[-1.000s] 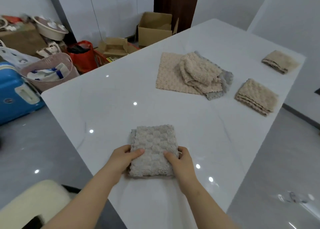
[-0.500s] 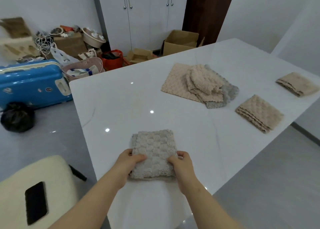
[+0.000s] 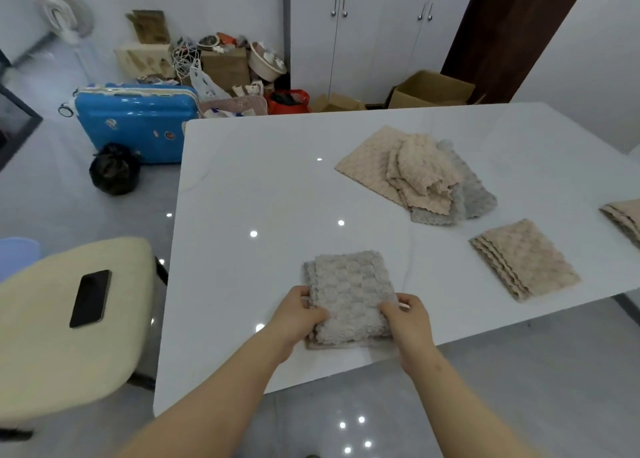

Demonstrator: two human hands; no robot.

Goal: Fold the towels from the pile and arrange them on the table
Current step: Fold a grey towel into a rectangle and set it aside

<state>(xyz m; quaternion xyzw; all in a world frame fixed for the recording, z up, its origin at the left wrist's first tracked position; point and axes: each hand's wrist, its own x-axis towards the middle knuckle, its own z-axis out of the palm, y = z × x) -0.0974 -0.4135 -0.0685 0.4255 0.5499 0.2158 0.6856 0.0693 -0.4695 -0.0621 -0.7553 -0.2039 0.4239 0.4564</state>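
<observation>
Towel, grey, folded (image 3: 349, 298), at near table (image 3: 242, 187) edge, pinched at both sides by left hand (image 3: 298, 314) and right hand (image 3: 408, 319); risk: layers splaying if lifted unevenly.

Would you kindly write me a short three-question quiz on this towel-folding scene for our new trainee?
1. True or false: the left hand and the right hand both hold the grey towel.
2. The phone lies on: A the table, B the chair, C the suitcase.
3. How many folded beige towels lie apart from the pile?
Key: 1 true; 2 B; 3 two, one cut off by the frame's right edge.
</observation>
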